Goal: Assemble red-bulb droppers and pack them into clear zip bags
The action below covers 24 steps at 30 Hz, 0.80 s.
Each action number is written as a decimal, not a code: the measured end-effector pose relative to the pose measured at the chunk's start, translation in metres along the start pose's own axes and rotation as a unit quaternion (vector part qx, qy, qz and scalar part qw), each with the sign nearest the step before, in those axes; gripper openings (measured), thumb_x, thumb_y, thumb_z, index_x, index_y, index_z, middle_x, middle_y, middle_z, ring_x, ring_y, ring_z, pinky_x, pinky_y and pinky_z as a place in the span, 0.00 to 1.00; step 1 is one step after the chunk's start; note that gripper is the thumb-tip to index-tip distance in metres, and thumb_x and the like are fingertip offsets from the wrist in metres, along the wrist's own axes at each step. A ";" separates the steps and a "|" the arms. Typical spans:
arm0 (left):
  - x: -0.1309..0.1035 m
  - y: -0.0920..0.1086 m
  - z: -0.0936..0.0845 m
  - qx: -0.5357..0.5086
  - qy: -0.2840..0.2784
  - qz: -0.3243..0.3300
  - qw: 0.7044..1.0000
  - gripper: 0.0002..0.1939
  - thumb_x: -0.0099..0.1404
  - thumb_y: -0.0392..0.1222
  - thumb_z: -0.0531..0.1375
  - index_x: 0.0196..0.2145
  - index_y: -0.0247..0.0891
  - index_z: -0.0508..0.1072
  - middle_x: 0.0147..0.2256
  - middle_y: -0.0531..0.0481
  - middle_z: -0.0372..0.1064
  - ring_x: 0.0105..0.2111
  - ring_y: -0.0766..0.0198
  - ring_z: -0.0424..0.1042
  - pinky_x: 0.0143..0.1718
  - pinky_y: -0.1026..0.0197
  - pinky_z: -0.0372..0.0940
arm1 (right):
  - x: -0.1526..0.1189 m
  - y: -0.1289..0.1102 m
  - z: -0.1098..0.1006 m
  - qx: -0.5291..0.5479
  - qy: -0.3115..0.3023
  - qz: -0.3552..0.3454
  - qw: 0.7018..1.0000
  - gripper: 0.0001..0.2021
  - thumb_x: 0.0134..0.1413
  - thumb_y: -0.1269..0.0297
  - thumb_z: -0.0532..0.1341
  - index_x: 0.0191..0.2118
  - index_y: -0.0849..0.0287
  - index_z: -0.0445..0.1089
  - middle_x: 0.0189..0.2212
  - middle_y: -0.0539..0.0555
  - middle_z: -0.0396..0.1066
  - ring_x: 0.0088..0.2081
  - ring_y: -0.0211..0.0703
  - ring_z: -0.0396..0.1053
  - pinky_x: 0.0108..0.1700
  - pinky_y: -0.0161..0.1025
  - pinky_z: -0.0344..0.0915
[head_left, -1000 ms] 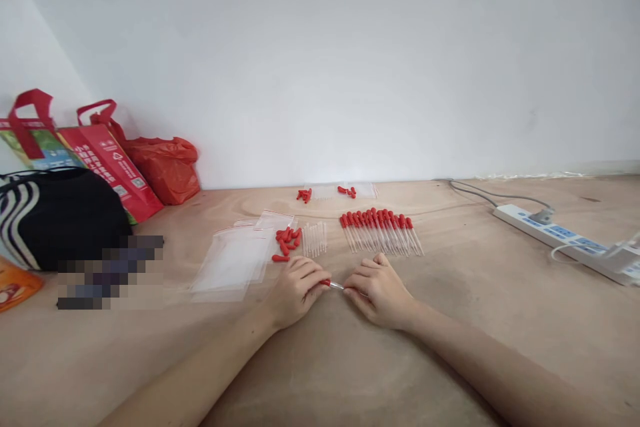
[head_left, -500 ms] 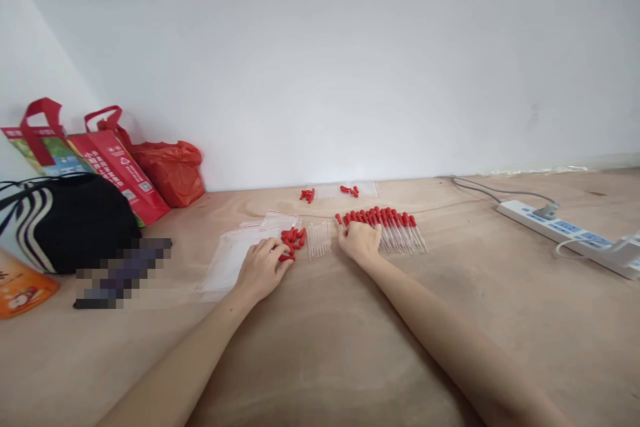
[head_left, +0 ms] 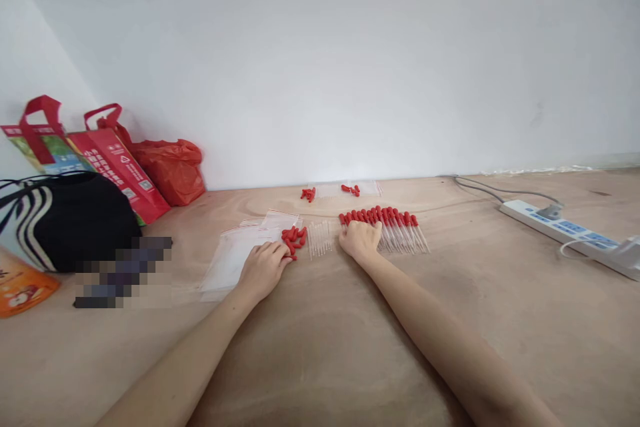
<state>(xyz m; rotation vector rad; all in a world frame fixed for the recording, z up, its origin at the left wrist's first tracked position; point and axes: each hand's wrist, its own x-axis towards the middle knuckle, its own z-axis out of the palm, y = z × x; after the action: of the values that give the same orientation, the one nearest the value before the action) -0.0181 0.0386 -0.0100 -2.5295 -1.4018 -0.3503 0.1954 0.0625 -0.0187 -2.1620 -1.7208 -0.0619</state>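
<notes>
Beside the small pile of red rubber bulbs (head_left: pixel 294 237), my left hand (head_left: pixel 264 267) has its fingers closed around one red bulb at the pile's near edge. Clear zip bags (head_left: pixel 233 257) lie under and left of that hand. Several thin clear tubes (head_left: pixel 320 239) are lined up between my two hands. My right hand (head_left: pixel 361 239) rests at the left end of a row of red-capped droppers (head_left: pixel 400 230); its fingers are curled, and what they hold, if anything, is hidden.
Further back lie more red bulbs (head_left: pixel 308 195) and a clear bag (head_left: pixel 370 187). A white power strip (head_left: pixel 565 233) with cables is at the right. On the left stand a black bag (head_left: pixel 85 220), a red plastic bag (head_left: pixel 173 170), printed bags and an orange pouch (head_left: pixel 25 287).
My left fingers have drawn together on the red bulb at the pile's near edge. At the left end of the row, the end dropper now sits closer to the others by my right hand.
</notes>
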 end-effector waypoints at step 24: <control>-0.005 0.011 0.004 -0.057 0.152 0.081 0.983 0.09 0.63 0.36 0.50 0.38 0.36 0.69 0.32 0.47 0.69 0.35 0.58 0.65 0.35 0.57 0.59 | 0.007 -0.039 -0.002 0.044 -0.079 -0.010 0.996 0.12 0.48 0.66 0.52 0.29 0.64 0.71 0.29 0.64 0.72 0.33 0.50 0.69 0.42 0.50 0.49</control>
<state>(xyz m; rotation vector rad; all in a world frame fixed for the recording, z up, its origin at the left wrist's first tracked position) -0.0109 0.0303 -0.0165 -2.5221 -1.0833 -0.7688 0.1608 0.0755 -0.0047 -2.1348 -1.7956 0.1817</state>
